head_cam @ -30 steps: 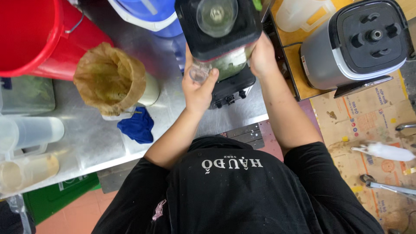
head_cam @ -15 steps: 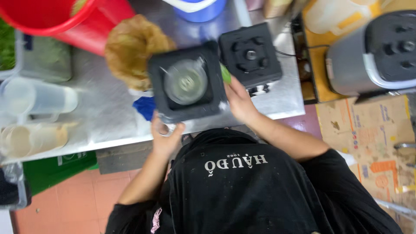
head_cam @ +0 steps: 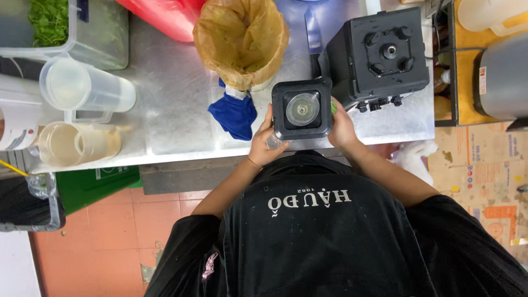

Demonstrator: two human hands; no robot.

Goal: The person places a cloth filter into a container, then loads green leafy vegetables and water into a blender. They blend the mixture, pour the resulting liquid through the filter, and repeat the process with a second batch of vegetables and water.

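Now, left hand [head_cam: 264, 144]: gripping blender jar [head_cam: 302, 108], closed around it.
Right hand [head_cam: 341, 127]: clasping jar's other side.
Tip: keeping it level, probably.

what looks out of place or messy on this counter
A blue cloth lies crumpled on the steel counter, partly tucked under the strainer bag. The blender jar is off its base, held between the left hand and right hand. No spill shows.

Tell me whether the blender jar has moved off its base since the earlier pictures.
Yes. The blender jar, held by the left hand and right hand, has come off the black blender base and now sits beside it, toward the blue cloth.
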